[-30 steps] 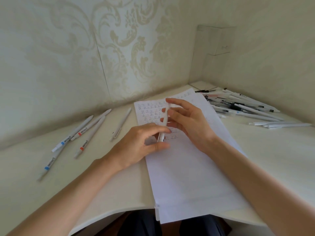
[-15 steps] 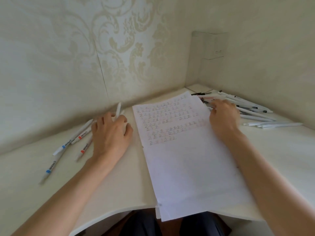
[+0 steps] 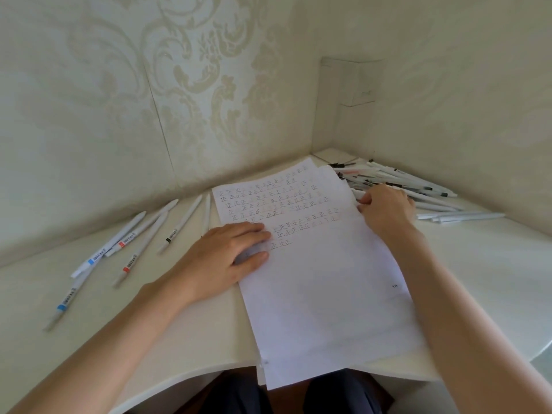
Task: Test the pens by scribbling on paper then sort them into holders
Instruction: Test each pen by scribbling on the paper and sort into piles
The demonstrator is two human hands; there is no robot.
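On my left, sorted pens [image 3: 131, 239] lie loose on the desk [image 3: 493, 264]. My left hand [image 3: 221, 258] rests flat, fingers spread, on the paper [image 3: 322, 288]. My right hand [image 3: 385, 209] reaches into the untested pen pile [image 3: 400, 182]; grip I cannot tell.

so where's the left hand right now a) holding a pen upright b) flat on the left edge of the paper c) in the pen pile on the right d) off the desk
b: the left hand lies palm down on the left edge of the paper, holding no pen, while the right hand is at the pen pile.
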